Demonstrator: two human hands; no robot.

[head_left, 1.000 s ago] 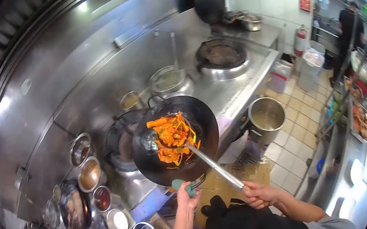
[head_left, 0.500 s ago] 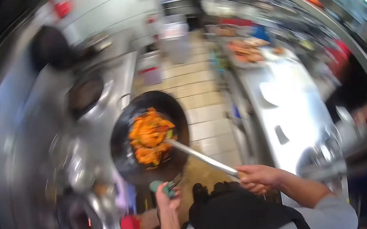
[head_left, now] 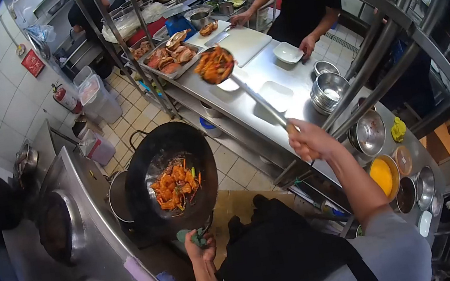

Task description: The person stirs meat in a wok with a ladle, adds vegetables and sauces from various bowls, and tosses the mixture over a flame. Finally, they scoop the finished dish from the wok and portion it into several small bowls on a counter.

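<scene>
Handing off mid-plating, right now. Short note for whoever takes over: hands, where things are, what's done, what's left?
Left hand: fingers closed on the cloth-wrapped handle of the wok, held tilted.
Right hand: grips the ladle by its long handle; its bowl, heaped with orange food, hangs above a white plate on the steel counter.
Done: one ladleful is out of the wok.
Left: no food seen on the plate; the remaining stir-fry lies in the wok.
</scene>
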